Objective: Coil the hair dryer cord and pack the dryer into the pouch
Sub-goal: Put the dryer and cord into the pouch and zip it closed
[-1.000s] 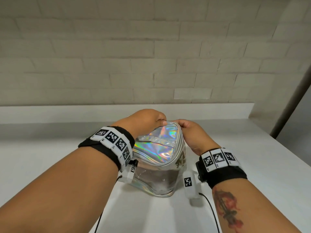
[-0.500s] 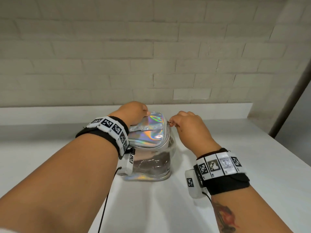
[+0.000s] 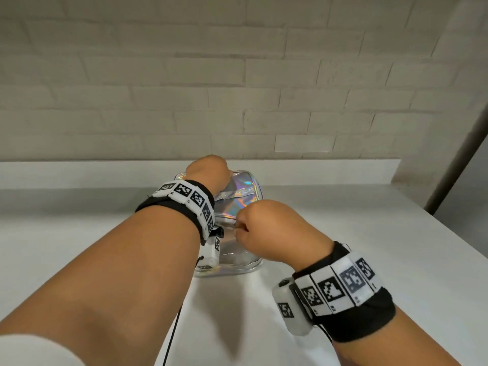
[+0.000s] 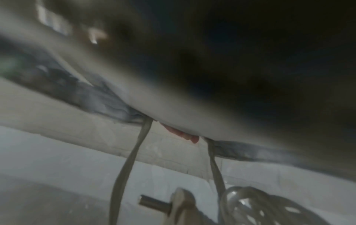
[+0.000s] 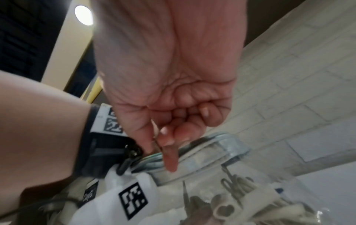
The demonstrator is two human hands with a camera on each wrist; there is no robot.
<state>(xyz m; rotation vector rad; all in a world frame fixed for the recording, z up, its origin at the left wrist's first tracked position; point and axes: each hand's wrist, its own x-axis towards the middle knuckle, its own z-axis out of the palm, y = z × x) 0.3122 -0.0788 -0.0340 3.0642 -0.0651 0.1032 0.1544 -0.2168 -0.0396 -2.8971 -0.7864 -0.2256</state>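
The pouch, with a holographic top and clear walls, stands on the white table. My left hand grips its far top edge; its fingers are hidden behind the hand. My right hand is at the near top edge and pinches the zipper pull between thumb and forefinger, with the other fingers curled. Through the clear wall I see the coiled cord and the plug inside, as well as beige parts that are too blurred to name. The left wrist view is mostly dark.
A low white ledge and a brick wall run behind the table. The table's right edge slants toward me. Thin black cables hang from both wrist cameras.
My right hand has drawn the zipper pull from the pouch's far right corner round to its near edge. My left hand has shifted to the far top edge, and the pouch now stands upright.
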